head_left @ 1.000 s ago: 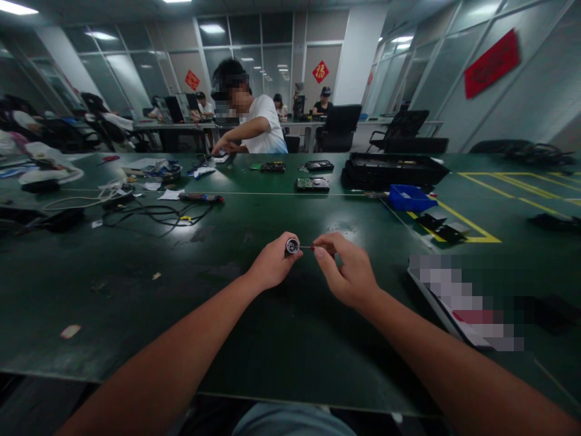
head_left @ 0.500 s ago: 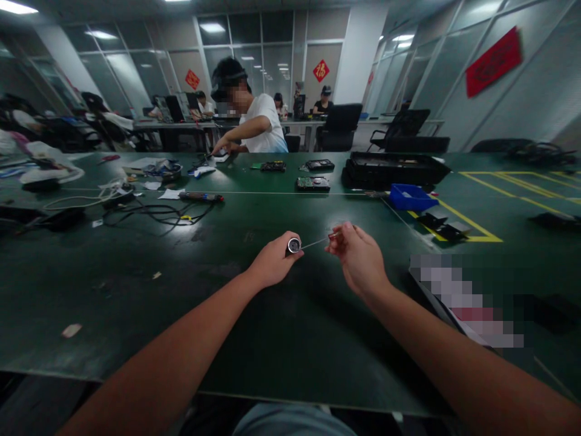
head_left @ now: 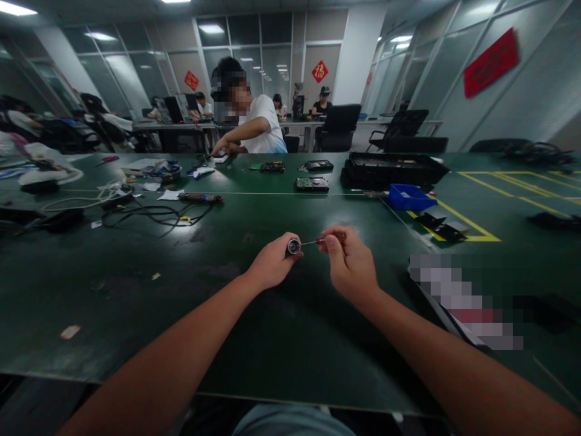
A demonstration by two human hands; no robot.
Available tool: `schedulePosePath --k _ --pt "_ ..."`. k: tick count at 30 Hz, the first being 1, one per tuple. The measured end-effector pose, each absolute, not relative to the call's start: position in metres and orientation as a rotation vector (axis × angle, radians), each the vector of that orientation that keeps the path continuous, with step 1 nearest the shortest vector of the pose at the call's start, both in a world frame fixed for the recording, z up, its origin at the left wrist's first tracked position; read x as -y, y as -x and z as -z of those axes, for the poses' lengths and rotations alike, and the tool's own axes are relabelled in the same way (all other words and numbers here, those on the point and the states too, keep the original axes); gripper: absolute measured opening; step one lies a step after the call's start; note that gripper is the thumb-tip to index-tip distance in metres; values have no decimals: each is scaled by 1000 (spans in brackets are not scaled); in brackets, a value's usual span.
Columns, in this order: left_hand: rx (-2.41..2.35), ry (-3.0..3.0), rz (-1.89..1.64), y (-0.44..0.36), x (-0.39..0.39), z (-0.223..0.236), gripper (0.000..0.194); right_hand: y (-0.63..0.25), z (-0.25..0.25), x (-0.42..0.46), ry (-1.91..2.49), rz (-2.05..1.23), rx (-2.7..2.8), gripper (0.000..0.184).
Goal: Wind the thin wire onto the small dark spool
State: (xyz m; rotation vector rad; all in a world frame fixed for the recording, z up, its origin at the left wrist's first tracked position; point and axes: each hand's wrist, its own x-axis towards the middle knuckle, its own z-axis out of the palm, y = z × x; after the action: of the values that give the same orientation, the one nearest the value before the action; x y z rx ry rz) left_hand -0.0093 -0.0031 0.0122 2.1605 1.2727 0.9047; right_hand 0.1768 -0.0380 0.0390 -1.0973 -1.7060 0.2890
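My left hand point(head_left: 273, 261) is closed around a small dark cylinder with a silver rim point(head_left: 293, 246), its round end turned toward me. What the cylinder is, I cannot make out. My right hand point(head_left: 350, 260) grips the reddish handle of a thin screwdriver point(head_left: 320, 241). The screwdriver's metal shaft runs left to the rim of the cylinder; whether its tip touches or sits inside is too small to tell. Both hands are held above the green table point(head_left: 272, 351), and the rest of the cylinder is hidden by my left fingers.
Opened hard drives point(head_left: 312, 184) lie farther back, beside a long black tray point(head_left: 393, 171) and a blue bin point(head_left: 411, 197). To the left are black cables point(head_left: 154, 215) and an electric screwdriver point(head_left: 200, 197). A co-worker point(head_left: 258, 124) leans over the far side.
My right hand has shifted slightly left and turned, its thumb now lying along the handle. The screwdriver's handle has come closer to the cylinder. My left hand stays in place.
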Motion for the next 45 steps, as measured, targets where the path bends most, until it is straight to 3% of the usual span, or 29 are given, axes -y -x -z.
schedulePosePath --k 5,12,21,28,35,45 --pt "-1276 -2179 -897 11 3 -11 15 -179 -44 38 1154 -143 1807 19" --pt "-1304 -2159 -888 10 -1 -8 18 -181 -42 37 1202 40 1810 38" --pt "-1298 -2167 -869 11 0 -9 19 -182 -44 39 1131 49 1893 32" --pt "-1296 -2159 -891 10 -1 -7 17 -180 -46 42 1014 16 2003 15" --pt "-1277 -2173 -886 8 2 -9 16 -180 -45 44 1024 -176 1933 16" --pt "-1323 -2209 -926 12 -1 -9 15 -180 -31 13 933 -1023 1182 26"
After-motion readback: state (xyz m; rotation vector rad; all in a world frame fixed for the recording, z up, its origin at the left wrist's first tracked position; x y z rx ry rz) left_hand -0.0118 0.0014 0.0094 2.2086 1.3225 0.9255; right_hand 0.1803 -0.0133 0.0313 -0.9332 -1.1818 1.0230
